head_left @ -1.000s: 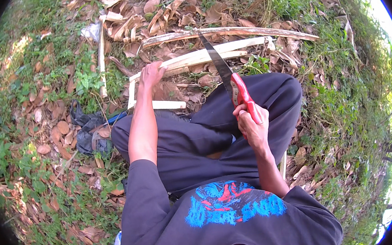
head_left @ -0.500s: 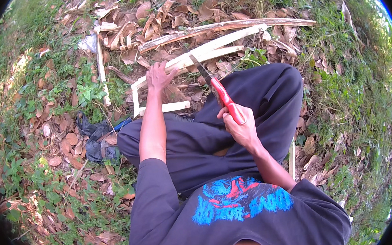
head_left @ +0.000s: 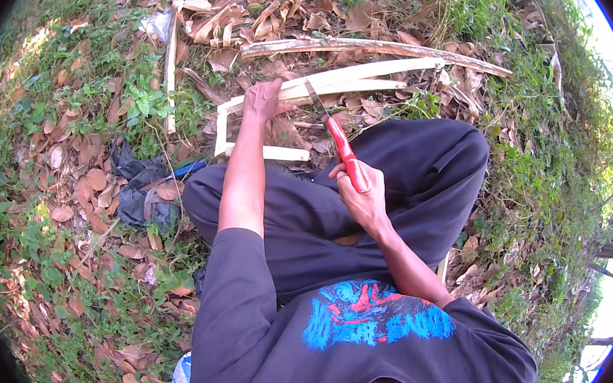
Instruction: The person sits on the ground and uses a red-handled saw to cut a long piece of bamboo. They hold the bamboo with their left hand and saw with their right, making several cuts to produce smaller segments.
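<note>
A crumpled black bag (head_left: 134,184) lies at the left among dry brown leaves (head_left: 94,181) and low green weeds. A thin pale stick (head_left: 171,72) runs upward beside it. The left hand (head_left: 264,100) presses down on smooth, pale split strips (head_left: 355,78), fingers curled over the near end; how tightly they close is hidden under the hand. Shorter cut pieces (head_left: 274,153) lie just below. The right hand (head_left: 361,194) is wrapped tight around a knife's (head_left: 339,145) glossy red handle, its narrow dark blade tipped toward the strips. A rough, bark-covered branch (head_left: 381,45) lies beyond. Dark trousers (head_left: 422,174) cover the crossed legs.
</note>
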A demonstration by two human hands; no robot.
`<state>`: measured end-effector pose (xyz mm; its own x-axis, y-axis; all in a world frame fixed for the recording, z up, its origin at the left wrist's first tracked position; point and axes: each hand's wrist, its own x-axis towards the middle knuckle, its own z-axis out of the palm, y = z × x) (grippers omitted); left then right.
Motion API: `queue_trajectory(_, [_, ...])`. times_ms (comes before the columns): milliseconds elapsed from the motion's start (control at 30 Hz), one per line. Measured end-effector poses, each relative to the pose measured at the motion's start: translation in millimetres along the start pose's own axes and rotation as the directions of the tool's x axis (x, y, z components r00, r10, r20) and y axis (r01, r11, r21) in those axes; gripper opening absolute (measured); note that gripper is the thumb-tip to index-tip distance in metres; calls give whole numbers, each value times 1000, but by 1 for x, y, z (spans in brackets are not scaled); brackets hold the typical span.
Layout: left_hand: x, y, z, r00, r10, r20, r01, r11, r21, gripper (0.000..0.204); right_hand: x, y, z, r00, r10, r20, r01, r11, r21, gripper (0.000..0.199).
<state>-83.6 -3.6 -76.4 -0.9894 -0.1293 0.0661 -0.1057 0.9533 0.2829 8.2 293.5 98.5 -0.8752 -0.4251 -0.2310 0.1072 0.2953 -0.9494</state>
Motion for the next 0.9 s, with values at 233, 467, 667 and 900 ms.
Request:
queue_trajectory(233, [0,-1,1,999,10,-45,-10,1000,-7,65,-4,4,9,1000,15,-23,-14,998,56,14])
queue_trajectory(467, [2,-3,11,999,1,-41,0,999,33,68,-5,10,28,997,-49,-51,48,999,-18,15])
queue_trajectory(667, [-4,-1,15,998,-29,-50,31,998,51,64,-22,0,29,998,17,-65,-22,997,-74,14])
queue_trajectory(900, [1,3,14,993,-94,66,88,993,81,70,-7,-9,25,998,9,-64,-15,996,-87,15])
